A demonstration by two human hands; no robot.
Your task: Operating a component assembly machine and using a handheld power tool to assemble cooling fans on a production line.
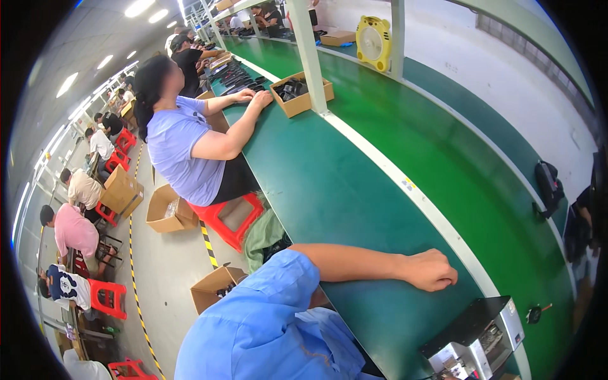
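My left arm, in a blue sleeve, reaches across the dark green worktop (329,196). At its end my left hand (432,270) rests palm down with the fingers curled in. The underside of the fingers is hidden, so whether anything is in them does not show. Beyond that hand, toward the lower right, stands a small black and metal bench machine (475,342) with an open front. My right hand is out of the picture.
A bright green belt (437,145) runs past a white rail (405,180). A seated co-worker (183,136) works beside a carton of black parts (301,95). Open cartons (168,209) and a red stool (234,221) stand on the floor. A yellow fan (373,44) is across the belt.
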